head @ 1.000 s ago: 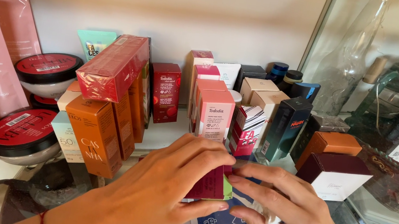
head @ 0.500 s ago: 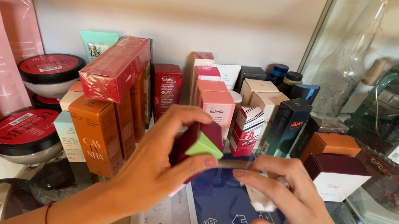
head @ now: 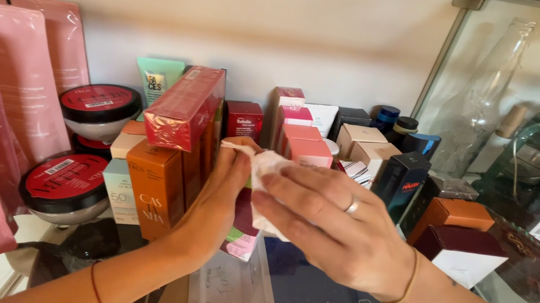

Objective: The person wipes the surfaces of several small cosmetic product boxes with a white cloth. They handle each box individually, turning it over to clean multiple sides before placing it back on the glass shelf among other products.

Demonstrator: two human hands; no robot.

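While we look down at the shelf —
Left hand: clasps small maroon box.
Right hand: presses white cloth onto it, beside orange boxes.

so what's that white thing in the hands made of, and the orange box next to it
White piece: seemingly soft paper or cloth, matte and crumpled, pinched between the left hand and right hand. Orange box: likely printed cardboard with crisp folded edges and a slight satin sheen.
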